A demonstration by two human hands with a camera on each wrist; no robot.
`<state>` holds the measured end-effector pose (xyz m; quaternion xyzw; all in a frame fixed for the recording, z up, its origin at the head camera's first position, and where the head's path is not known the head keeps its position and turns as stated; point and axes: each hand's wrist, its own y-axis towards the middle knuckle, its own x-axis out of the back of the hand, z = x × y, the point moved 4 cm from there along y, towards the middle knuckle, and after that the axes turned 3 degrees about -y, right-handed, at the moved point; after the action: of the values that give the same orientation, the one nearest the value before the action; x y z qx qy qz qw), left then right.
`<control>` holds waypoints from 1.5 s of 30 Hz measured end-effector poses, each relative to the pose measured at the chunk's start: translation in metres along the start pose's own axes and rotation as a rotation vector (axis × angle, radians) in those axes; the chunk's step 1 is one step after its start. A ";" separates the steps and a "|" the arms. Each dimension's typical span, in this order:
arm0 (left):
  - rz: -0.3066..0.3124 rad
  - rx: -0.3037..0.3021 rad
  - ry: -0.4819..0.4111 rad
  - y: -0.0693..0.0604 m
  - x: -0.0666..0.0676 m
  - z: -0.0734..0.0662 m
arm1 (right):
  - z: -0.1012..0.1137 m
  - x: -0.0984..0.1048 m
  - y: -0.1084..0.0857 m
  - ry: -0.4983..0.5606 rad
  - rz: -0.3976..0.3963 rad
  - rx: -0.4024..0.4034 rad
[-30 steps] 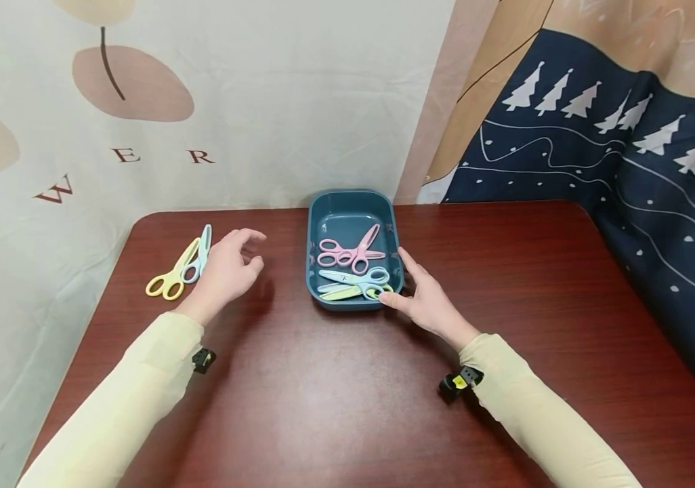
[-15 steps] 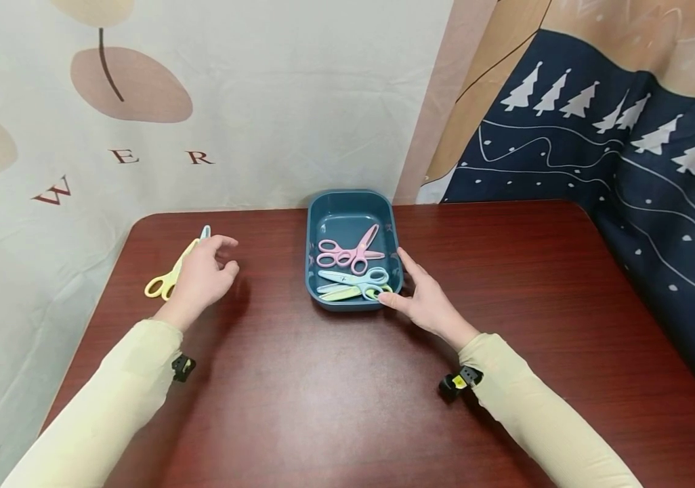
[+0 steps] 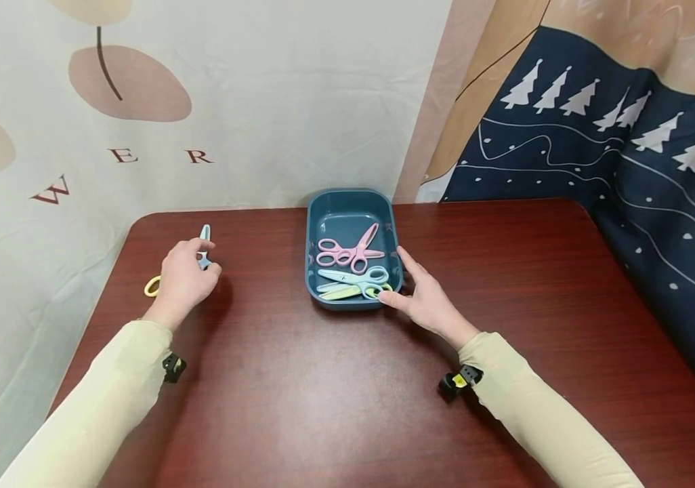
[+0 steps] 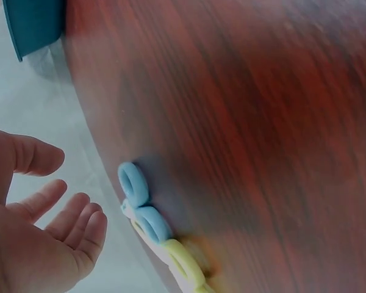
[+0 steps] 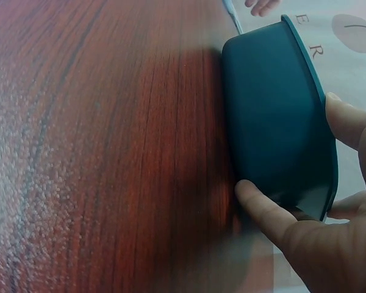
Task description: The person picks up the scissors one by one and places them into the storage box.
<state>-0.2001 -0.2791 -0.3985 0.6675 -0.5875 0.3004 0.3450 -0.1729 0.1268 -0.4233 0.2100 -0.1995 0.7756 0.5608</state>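
In the head view my left hand (image 3: 184, 276) hovers over light blue scissors (image 3: 204, 232) and yellow scissors (image 3: 152, 287), hiding much of both. Its thumb and fingers are apart with nothing between them; the left wrist view shows a gap to the blue handles (image 4: 133, 183). My right hand (image 3: 428, 303) holds the near right corner of a dark teal box (image 3: 350, 198), thumb at the rim and fingers along the outer wall (image 5: 274, 116). Inside lie pink scissors (image 3: 361, 255), light blue scissors (image 3: 347, 276) and green scissors (image 3: 340, 294), partly overlapping.
A reddish-brown wooden table (image 3: 323, 393) bears everything. Behind it hangs a pale printed cloth (image 3: 299, 102). Dark blue fabric with white trees (image 3: 542, 149) drapes at the right. Each wrist wears a small black camera (image 3: 460, 383).
My left hand has moved left and lowered over the scissors on the table, uncovering part of the blue pair and covering more of the yellow. The right hand and box stay put.
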 end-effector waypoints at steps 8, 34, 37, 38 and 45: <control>-0.032 0.006 0.019 0.001 0.002 0.011 | -0.002 0.000 0.001 -0.001 0.000 -0.006; 0.091 0.055 0.163 0.001 -0.005 0.027 | 0.002 0.000 -0.001 0.030 0.003 -0.004; 0.096 0.051 0.184 0.002 -0.007 0.028 | 0.002 0.000 -0.001 0.033 0.000 -0.003; 0.097 0.052 0.190 0.003 -0.007 0.028 | 0.002 0.000 -0.001 0.034 0.000 -0.004; 0.105 0.066 0.193 0.003 -0.009 0.026 | 0.002 0.000 -0.001 0.040 0.005 -0.005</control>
<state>-0.2040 -0.2957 -0.4207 0.6149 -0.5755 0.3998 0.3617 -0.1720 0.1257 -0.4218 0.1927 -0.1908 0.7805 0.5633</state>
